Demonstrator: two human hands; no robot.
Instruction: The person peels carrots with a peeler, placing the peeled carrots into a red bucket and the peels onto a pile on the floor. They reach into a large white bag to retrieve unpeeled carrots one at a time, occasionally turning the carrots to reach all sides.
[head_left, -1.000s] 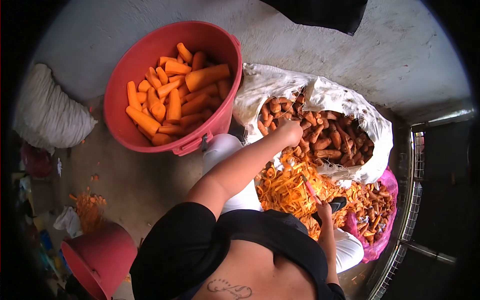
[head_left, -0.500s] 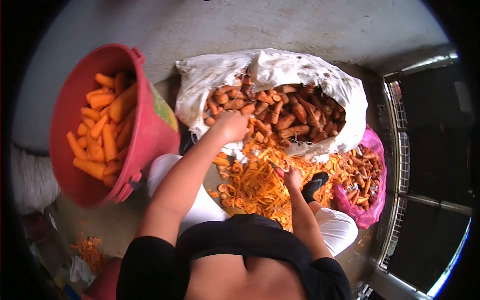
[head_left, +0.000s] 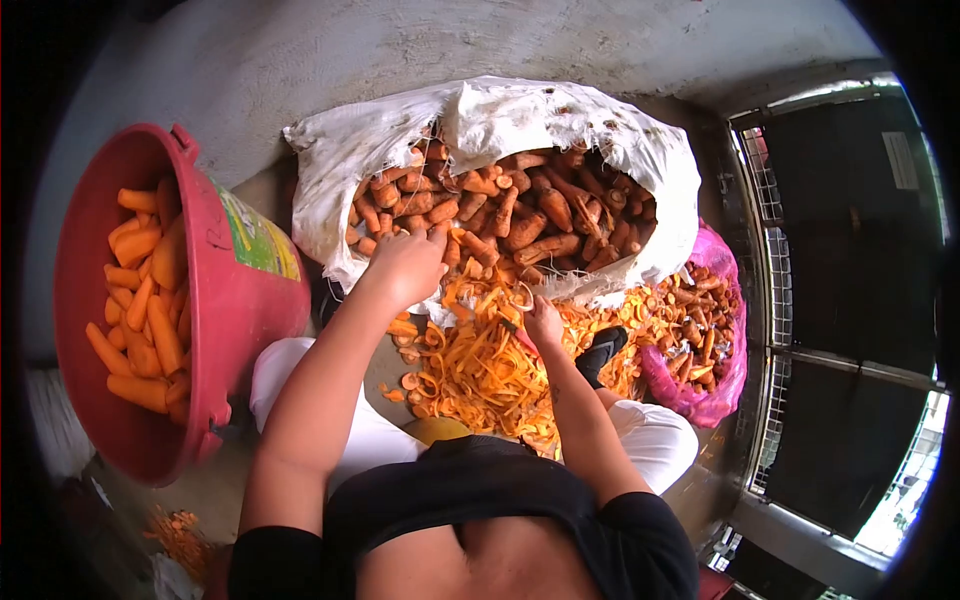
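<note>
White woven sack (head_left: 570,110) gapes toward the seated person, its mouth packed with unpeeled carrots (head_left: 550,205). At the near left edge of that opening lies the left hand (head_left: 408,265), back upward and fingers bent down at the carrots; I cannot tell how widely they are spread or whether they grip one. The right hand (head_left: 543,322) is curled around a red-handled peeler (head_left: 526,342) near the sack's lower lip, above a heap of orange peelings (head_left: 470,375). A dark shoe (head_left: 600,355) stands beside the heap. Peeled carrots (head_left: 160,330) fill part of a red tub (head_left: 245,320) at the left, and a pink mesh bag (head_left: 715,405) sits just right of the sack. The sack's ragged upper flap hides the carrots behind it.
</note>
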